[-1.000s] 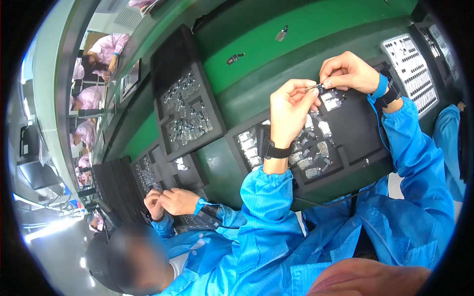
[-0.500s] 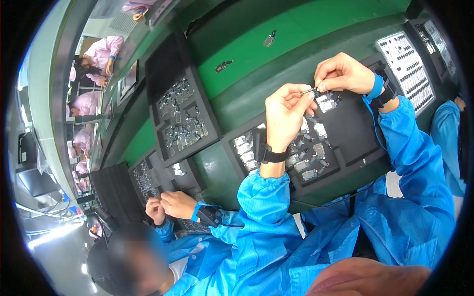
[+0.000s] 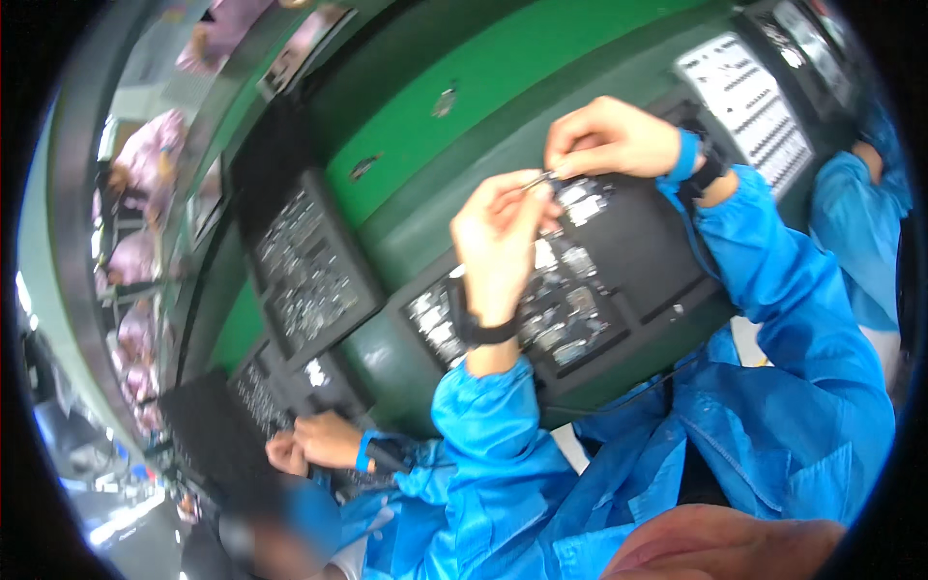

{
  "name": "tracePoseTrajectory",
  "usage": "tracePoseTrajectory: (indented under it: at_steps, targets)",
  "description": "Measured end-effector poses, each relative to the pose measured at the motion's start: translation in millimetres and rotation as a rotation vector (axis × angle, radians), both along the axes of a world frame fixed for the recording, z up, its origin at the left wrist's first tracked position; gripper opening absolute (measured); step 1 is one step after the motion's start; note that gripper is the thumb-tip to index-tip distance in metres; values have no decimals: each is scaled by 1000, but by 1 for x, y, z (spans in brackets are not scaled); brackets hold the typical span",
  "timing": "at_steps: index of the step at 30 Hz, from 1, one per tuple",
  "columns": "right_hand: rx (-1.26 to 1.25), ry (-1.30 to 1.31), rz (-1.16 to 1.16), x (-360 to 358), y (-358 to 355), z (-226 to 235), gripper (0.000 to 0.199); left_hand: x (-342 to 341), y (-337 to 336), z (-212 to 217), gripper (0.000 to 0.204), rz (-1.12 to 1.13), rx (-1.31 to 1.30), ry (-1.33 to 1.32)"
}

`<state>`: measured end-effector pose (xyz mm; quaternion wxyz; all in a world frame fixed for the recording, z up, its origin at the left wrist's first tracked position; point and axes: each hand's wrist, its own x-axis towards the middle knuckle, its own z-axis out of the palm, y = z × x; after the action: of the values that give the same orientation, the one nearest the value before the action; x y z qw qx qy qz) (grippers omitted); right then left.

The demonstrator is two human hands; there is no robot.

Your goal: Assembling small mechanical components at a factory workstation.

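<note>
We're on fine two-handed work, seemingly: fingers of our left hand (image 3: 496,237) and right hand (image 3: 616,141) both pinching a small dark metallic part (image 3: 552,177) over the black rectangular foam tray (image 3: 659,246); next move needs steadiness.

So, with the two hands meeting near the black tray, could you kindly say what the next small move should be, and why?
I'd probably steady the left hand first: its fingertips pinch a slim item whose far end meets the fingertips of the right hand, near the far edge of the black tray, and blur hides whether the right hand grips it firmly.
</note>
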<state>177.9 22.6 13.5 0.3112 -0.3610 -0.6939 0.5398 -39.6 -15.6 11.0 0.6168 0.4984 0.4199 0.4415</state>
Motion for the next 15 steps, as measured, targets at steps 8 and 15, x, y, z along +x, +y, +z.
tracePoseTrajectory:
  at_steps: [8,15]
  targets:
    - [-85,32,51,0,-4,2,20,-4,0,-4,22,-25,-59,-50]
    - [-14,56,19,-2,-1,1,20,-4,1,-4,22,36,-12,-34]
